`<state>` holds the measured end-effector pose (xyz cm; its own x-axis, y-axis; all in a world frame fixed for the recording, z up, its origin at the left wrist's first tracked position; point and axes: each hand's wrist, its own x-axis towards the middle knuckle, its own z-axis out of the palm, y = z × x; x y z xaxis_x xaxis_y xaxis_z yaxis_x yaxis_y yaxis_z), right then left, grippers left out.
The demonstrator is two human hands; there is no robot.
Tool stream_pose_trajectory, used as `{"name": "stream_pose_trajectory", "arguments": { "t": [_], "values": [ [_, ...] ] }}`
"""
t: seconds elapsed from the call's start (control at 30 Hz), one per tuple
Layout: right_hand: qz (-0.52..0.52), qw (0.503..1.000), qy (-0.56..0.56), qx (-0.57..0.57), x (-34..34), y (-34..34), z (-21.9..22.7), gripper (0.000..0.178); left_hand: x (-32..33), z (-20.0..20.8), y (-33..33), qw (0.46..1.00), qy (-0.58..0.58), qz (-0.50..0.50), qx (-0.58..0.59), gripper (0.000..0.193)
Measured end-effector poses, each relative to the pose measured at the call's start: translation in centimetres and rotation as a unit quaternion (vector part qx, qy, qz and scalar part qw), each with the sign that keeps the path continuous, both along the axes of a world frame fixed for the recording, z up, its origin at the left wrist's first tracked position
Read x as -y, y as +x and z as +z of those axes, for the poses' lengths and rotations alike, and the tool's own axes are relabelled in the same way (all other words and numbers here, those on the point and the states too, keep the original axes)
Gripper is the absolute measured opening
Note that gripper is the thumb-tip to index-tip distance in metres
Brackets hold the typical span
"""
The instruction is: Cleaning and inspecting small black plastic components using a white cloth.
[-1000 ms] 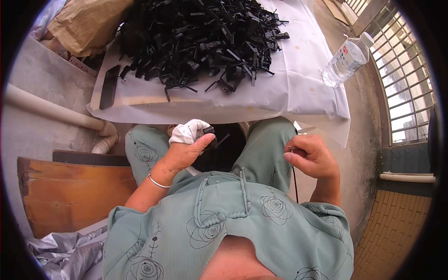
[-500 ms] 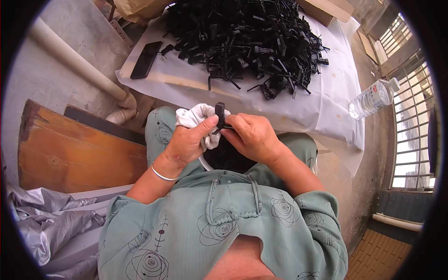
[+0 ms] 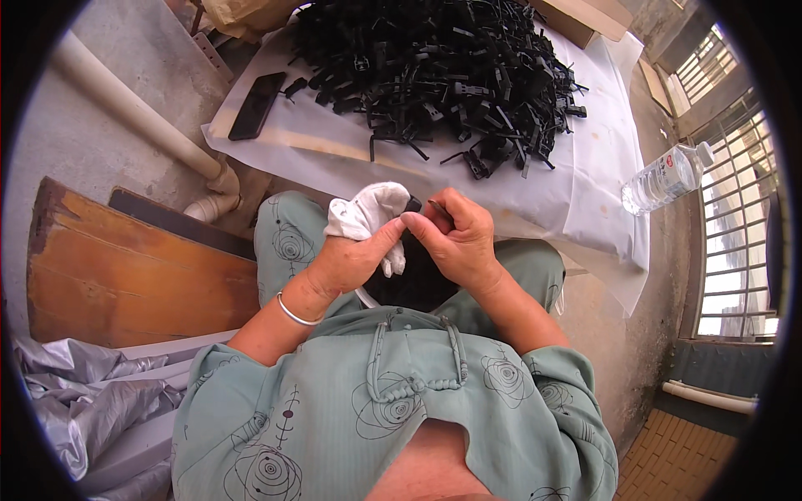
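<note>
My left hand (image 3: 355,250), its fingers in a white glove (image 3: 368,209) and its thumb bare, is closed on a small black plastic piece (image 3: 413,204). Only one end of that piece shows past the gloved fingers. Close beside it, my bare right hand (image 3: 464,236) pinches a thin dark blade-like piece (image 3: 440,208), mostly covered by the fingers. My two thumb tips nearly meet. Both hands are above my lap, in front of the table. A large heap of black plastic clip-like parts with thin strips (image 3: 451,75) lies on the table ahead.
White sheeting (image 3: 334,138) covers the table. A dark phone (image 3: 257,105) lies at its left edge, and a clear bottle (image 3: 664,179) stands on the right. A cardboard box (image 3: 585,18) is at the back. To the left are a pipe (image 3: 134,100) and a wooden board (image 3: 125,275).
The black piece has turned and sunk into the gloved fingers, so less of it shows. My right hand has shifted slightly right, away from it, and the thin piece in it now shows.
</note>
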<state>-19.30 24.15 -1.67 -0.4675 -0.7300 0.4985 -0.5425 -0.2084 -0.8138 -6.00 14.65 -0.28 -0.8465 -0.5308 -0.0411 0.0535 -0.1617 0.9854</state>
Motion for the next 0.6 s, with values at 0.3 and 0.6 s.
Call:
{"name": "stream_pose_trajectory", "arguments": {
  "t": [0.3,0.6],
  "values": [
    [0.052,0.990,0.034,0.128,-0.3,-0.5,-0.5,0.021,-0.8,0.8,-0.5,0.999,0.022,-0.047,-0.013,0.037],
    [0.096,0.988,0.069,0.103,-1.0,-1.6,-0.3,0.023,-0.8,1.4,-1.2,0.998,-0.023,0.016,0.059,0.033]
  ]
}}
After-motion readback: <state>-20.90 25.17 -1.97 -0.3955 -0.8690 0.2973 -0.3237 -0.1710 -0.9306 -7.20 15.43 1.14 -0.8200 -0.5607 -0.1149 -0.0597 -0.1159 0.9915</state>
